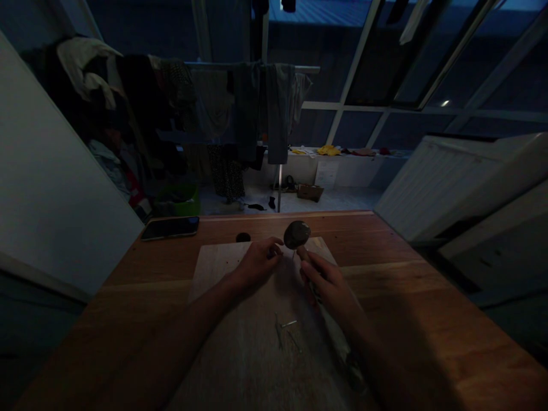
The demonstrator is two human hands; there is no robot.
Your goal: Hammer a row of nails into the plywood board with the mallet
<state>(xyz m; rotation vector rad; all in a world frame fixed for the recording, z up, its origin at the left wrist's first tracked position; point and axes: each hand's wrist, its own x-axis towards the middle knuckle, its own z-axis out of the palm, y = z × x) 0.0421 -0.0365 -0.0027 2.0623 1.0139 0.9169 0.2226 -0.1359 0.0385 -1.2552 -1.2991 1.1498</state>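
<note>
Your right hand [327,282] is clamped around the handle of a hammer [297,235], whose dark head is raised just above centre in the frame, while your left hand [261,262] is loosely curled to the left of it, thumb and forefinger apart. Nearest you, low in the middle of the frame, a few loose nails [289,323] lie on a pale wooden board [240,342], at differing angles. Farther up the board, a thin nail [293,256] stands upright beneath the hammer head and just beside your left fingertips; it is too dim to tell whether they touch it. The board rests on your wooden worktop [394,297]. Past your left hand, a dark round disc [243,237] sits at the board's far edge, and a phone [171,228] lies at the worktop's far left corner. Beyond that, you have a green tub [188,200] at left and a cardboard box [310,192] on the floor near the centre. Clothes [278,108] hang from a rail [308,69] across the upper left and middle, in front of tall windows [317,48] along the top of the frame.
</note>
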